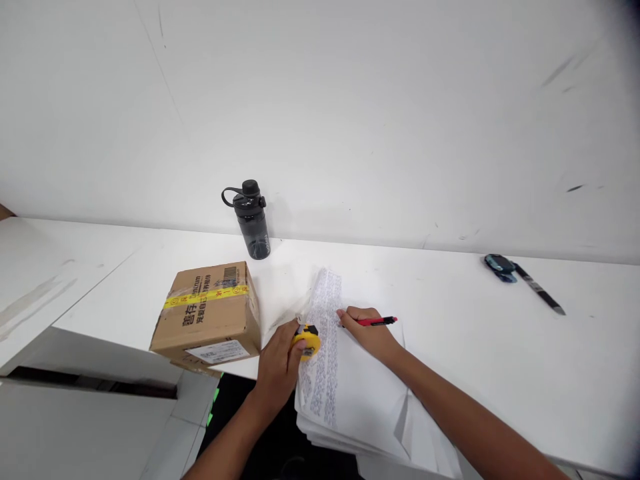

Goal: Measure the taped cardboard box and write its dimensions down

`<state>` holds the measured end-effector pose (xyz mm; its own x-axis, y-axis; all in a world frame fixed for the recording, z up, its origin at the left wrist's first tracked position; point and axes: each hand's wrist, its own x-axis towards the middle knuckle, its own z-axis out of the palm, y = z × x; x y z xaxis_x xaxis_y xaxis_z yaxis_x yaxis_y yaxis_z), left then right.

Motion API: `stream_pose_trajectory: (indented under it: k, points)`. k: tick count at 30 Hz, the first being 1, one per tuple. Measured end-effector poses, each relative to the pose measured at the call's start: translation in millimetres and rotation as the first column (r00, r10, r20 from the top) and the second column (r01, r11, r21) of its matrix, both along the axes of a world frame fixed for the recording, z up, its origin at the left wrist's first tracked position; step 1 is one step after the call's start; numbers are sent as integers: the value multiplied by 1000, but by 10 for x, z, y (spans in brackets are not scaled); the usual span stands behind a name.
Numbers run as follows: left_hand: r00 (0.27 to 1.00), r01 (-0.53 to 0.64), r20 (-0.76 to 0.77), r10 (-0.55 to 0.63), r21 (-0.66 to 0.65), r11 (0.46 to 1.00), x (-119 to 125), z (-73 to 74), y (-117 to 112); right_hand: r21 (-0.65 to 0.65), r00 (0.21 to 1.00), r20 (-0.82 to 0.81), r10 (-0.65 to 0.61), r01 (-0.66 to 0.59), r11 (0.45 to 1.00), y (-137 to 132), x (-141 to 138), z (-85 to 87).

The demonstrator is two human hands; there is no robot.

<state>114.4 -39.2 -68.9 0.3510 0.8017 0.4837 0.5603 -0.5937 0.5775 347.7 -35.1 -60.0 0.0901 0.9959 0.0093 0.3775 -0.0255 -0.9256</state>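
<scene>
My left hand (281, 360) is closed around a yellow and black tape measure (311, 342) at the left edge of a stack of paper (370, 407). Dense rows of handwriting or print cover the left part of the top sheet; the rest of it is white. In my right hand (370, 331) is a red pen (375, 321) with a black end pointing right. That hand rests on the sheet beside the written columns, and its fingers hide the pen's tip. The stack's lower end hangs past the table's front edge.
A taped cardboard box (207, 313) sits left of my left hand, at the front edge. Behind it stands a dark water bottle (255, 227) near the wall. On the far right lie a dark watch-like device (499, 265) and a black-and-grey marker-like stick (539, 290) on the white table (450, 313).
</scene>
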Motion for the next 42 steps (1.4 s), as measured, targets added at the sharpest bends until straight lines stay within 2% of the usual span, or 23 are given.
stream_pose_trajectory:
  k: [4,10,14,24,28,33,39,42]
  points:
    - [1000,1,2,-1,51,999,1,-10,12,-5,999,15,48,-48,999,-1,10,1]
    - [1000,2,20,-3,54,999,22,12,15,-35,999,12,45,-45,998,-15,11,34]
    - [1000,-1,23,0,26,1000,24,30,13,-19,1000,14,-21,21,1000,-20,8,17]
    - [1000,1,3,-1,41,999,34,35,23,-40,1000,0,3,-3,999,-10,21,8]
    - [1000,12,-14,-12,22,1000,32,58,20,-22,998,23,-60,61,998,-17,18,-3]
    - [1000,14,-22,-14,-11,1000,21,67,8,-39,1000,-6,20,-21,999,-13,14,-10]
    - [1000,-12,3,13,-40,999,40,81,3,-29,1000,-18,-8,8,1000,-14,25,-24]
    - [998,-63,25,66,-120,991,49,77,-3,-20,999,-15,-47,47,999,-22,27,-32]
